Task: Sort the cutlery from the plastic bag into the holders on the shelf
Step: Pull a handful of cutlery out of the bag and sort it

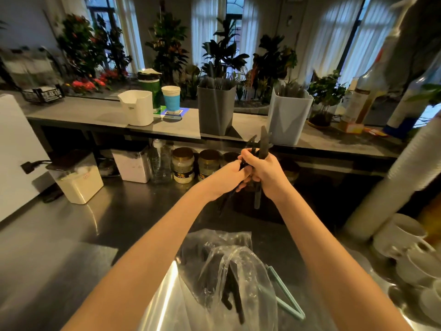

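At 6 o'clock, nearest me, the plastic bag (241, 266) lies on the tabletop (71, 235) with black cutlery (232, 297) inside. Beyond it, toward 12 o'clock, my left hand (226, 176) and right hand (268, 172) meet, the fingers (254, 178) of both clamped round a bundle (263, 145) of black pieces held upright. Farthest, on the shelf (100, 113), a dark grey holder (216, 113) stands at 12 o'clock and a pale holder (287, 120) at 1 o'clock, both with cutlery in them
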Motion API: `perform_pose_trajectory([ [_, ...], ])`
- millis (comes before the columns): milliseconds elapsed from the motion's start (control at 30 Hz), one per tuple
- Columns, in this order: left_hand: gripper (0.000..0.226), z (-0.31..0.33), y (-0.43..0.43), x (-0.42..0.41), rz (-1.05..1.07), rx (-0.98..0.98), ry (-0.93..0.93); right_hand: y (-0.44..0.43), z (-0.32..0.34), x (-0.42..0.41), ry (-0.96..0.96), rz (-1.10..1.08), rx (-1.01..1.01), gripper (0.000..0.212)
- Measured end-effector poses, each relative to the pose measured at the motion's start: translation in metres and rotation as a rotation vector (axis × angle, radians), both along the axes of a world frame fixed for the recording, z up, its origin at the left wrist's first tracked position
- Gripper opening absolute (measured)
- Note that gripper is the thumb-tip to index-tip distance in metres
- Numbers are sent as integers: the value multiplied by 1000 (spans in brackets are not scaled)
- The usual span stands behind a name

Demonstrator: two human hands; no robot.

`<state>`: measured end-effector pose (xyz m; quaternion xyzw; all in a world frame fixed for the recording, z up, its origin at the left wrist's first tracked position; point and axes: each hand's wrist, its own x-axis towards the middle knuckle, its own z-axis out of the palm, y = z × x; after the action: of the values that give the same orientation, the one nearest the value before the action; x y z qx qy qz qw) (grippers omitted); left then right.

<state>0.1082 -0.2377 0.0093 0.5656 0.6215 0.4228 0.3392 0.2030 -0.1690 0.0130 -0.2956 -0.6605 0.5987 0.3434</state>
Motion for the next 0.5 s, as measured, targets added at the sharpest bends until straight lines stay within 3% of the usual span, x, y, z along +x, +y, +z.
perform_pose_trajectory([
  [167,38,20,16,-24,93,-17,104,11,24,-29,26,-52,-48,35],
  [333,36,49,32,-59,92,115,46,21,63,-59,69,-35,10,27],
  [433,20,68,45,-85,100,144,127,31,87,-78,65,-5,52,31],
  [500,25,82,56,-100,91,171,179,41,102,-93,81,-35,65,32],
])
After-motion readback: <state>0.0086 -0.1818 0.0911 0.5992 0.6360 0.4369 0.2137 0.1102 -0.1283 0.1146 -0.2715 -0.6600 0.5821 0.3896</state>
